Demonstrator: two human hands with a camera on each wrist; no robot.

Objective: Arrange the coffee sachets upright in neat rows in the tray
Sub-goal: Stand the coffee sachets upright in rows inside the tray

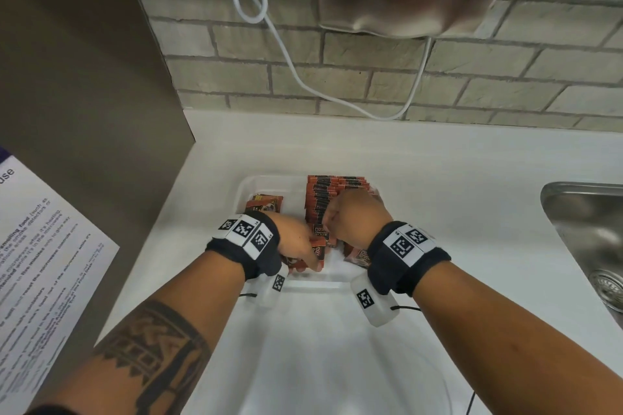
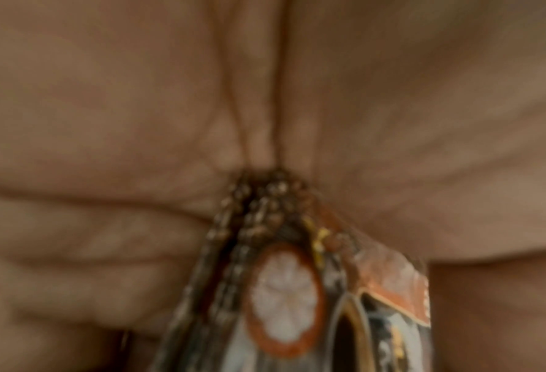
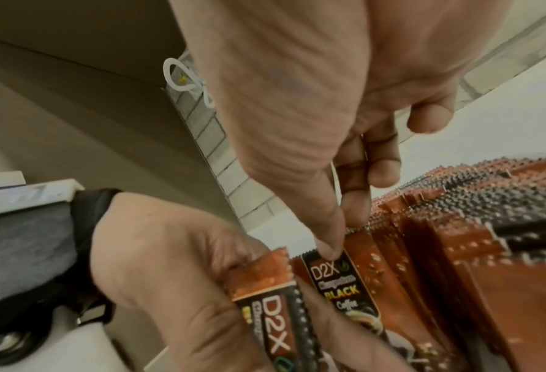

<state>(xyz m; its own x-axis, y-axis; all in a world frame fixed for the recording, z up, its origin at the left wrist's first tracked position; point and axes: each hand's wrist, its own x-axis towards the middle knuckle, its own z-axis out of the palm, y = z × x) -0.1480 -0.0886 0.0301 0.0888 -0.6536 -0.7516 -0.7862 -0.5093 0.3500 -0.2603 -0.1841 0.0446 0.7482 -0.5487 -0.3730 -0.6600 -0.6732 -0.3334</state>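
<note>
A clear plastic tray [image 1: 249,184] sits on the white counter. Several brown-and-black coffee sachets [image 1: 320,194] stand upright in rows along its right side; the same rows [image 3: 456,226] fill the right wrist view. My left hand [image 1: 296,242] grips a small bundle of sachets [image 3: 274,312], seen close up as a blurred bundle [image 2: 284,289] in the left wrist view. My right hand [image 1: 350,212] pinches the top edge of the front upright sachet [image 3: 344,282] between thumb and forefinger. A few loose sachets [image 1: 266,204] lie flat at the tray's left.
A steel sink [image 1: 586,229] lies to the right. A brown cabinet panel [image 1: 84,77] with a printed notice [image 1: 40,263] stands on the left. A white cable [image 1: 286,54] hangs down the brick wall behind. More sachets [image 1: 357,254] lie by my right wrist.
</note>
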